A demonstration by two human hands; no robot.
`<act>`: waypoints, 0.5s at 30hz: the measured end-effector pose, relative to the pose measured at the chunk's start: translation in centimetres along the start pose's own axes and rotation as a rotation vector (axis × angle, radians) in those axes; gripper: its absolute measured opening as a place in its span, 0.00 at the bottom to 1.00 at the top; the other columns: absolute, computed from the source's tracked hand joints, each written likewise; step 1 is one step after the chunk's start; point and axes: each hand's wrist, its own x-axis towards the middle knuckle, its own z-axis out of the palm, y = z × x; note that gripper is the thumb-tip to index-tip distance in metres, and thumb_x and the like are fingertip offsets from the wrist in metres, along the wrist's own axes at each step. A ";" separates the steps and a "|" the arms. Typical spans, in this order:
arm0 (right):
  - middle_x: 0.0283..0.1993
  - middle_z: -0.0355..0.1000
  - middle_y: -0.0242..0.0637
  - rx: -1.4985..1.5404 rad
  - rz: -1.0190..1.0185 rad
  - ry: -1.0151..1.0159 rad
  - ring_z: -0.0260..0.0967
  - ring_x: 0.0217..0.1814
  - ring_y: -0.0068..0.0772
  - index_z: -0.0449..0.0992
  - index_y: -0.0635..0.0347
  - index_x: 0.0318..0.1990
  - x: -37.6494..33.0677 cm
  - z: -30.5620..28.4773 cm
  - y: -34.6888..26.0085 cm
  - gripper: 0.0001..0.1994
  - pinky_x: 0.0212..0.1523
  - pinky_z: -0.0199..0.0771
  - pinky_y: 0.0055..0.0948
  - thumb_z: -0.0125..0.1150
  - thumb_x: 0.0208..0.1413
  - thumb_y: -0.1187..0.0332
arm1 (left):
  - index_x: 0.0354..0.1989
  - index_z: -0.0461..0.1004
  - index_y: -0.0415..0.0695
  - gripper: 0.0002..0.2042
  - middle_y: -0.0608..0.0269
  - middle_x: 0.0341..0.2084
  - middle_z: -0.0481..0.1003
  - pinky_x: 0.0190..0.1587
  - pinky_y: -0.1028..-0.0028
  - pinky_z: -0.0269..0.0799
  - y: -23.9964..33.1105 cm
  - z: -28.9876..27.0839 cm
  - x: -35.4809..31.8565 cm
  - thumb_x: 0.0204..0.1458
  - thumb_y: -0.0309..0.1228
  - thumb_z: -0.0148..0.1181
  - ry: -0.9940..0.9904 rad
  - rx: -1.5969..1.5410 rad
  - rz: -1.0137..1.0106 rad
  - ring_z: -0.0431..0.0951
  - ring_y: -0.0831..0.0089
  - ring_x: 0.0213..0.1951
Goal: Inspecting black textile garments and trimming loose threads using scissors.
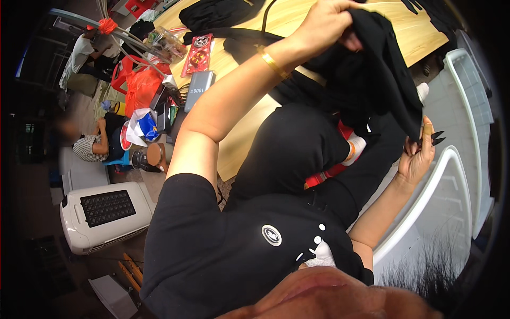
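Raised over the table's edge, my left hand (325,25) is closed on the upper end of a black cloth garment (372,66), its fingers partly hidden by the fabric. The cloth hangs in folds down toward my right hand (415,164). That hand is lower and to the right, with its fingers pinched at the garment's lower edge. Dark pointed blades, seemingly of small scissors or snips (438,139), stick out past its fingers; their handles are hidden in the hand. More black fabric lies behind the garment, across the table and near my knee.
The wooden table (247,135) carries black garments (212,15), a grey power bank (200,89) and a red patterned box (197,55). White plastic bins (451,175) stand to my right. A white appliance (109,217) is on the left. Two people sit farther off at left.
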 end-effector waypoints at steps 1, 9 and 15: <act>0.24 0.64 0.28 -0.007 -0.015 0.018 0.47 0.14 0.10 0.69 0.70 0.53 -0.1 -0.5 -0.1 0.15 0.14 0.44 0.12 0.51 0.63 0.70 | 0.53 0.67 0.38 0.16 0.63 0.36 0.74 0.40 0.79 0.73 1.9 1.3 0.6 0.59 0.30 0.44 -0.057 -0.029 0.025 0.74 0.78 0.34; 0.30 0.68 0.30 -0.132 0.038 -0.062 0.51 0.17 0.08 0.72 0.63 0.51 -0.2 -1.0 1.5 0.13 0.15 0.44 0.10 0.55 0.60 0.70 | 0.57 0.63 0.35 0.20 0.50 0.48 0.70 0.52 0.69 0.69 5.2 -2.0 13.7 0.58 0.30 0.47 0.384 -0.075 0.417 0.72 0.64 0.48; 0.28 0.70 0.30 -0.172 0.030 -0.061 0.52 0.17 0.07 0.72 0.63 0.50 -0.7 -1.2 2.1 0.12 0.16 0.46 0.09 0.56 0.58 0.72 | 0.61 0.58 0.34 0.26 0.45 0.58 0.63 0.62 0.66 0.56 3.6 -4.3 17.6 0.54 0.27 0.55 0.809 0.471 0.546 0.62 0.58 0.59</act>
